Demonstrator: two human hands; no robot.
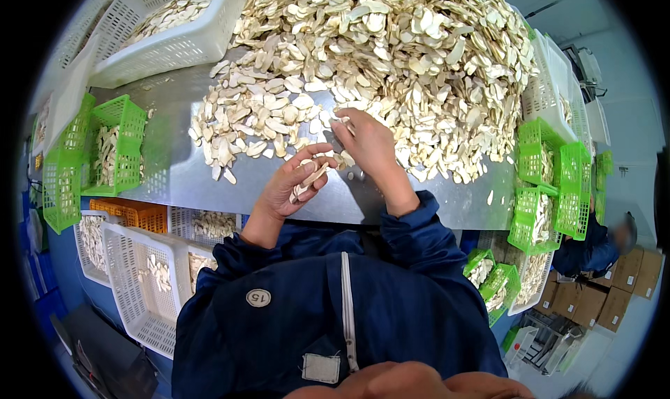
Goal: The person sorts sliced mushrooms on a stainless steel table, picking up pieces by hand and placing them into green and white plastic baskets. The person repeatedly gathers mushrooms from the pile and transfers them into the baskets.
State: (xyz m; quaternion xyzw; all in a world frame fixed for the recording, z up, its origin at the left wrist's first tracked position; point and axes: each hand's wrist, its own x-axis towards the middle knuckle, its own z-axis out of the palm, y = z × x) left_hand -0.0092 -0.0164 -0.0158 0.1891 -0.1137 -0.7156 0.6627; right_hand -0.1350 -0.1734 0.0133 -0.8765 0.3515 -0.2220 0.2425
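Note:
My left hand [296, 182] is palm-up near the table's front edge, with a few dried pale slices [309, 183] held between its thumb and curled fingers. Whether the slices are root or mushroom is unclear. To its right, my right hand [370, 142] reaches palm-down over the near side of a large heap of the same slices [408, 48]. Its thumb and forefinger are close together at the slices; any slice between them is hard to make out. Left of this hand, a thin layer of loose slices [251, 116] spreads across the metal table [172, 174].
A white perforated crate [162, 46] with slices stands at the far left. Green baskets [118, 148] flank the table's left, more green baskets [539, 153] its right. Below the left edge are white crates [157, 294] and an orange crate [131, 214]. Another person [591, 247] is at right, near cardboard boxes [586, 302].

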